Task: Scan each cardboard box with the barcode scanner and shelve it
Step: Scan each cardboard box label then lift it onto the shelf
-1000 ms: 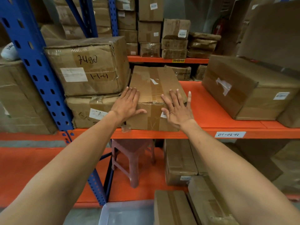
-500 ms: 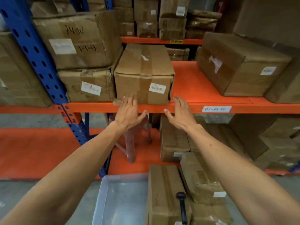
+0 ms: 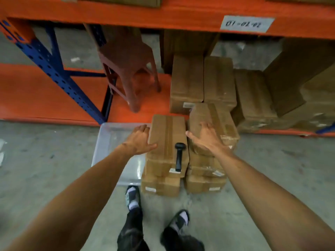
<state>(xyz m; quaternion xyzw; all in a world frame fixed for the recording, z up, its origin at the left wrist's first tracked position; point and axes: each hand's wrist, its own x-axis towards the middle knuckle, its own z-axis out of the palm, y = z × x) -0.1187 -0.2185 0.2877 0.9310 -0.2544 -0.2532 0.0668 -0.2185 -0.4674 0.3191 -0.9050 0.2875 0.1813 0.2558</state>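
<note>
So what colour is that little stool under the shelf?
The stool is reddish-brown, seen in the head view.

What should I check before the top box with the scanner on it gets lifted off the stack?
1. Scanner off the top box: not ok, it lies loose on the lid.
2. Left hand placed: ok, on the box's left edge.
3. Right hand placed: not ok, it rests on the neighbouring stack.
4. Firm grip: not ok, both hands flat, fingers straight.
5. Barcode label scanned: cannot tell.
6. Feet clear of the stacks: ok.
</note>
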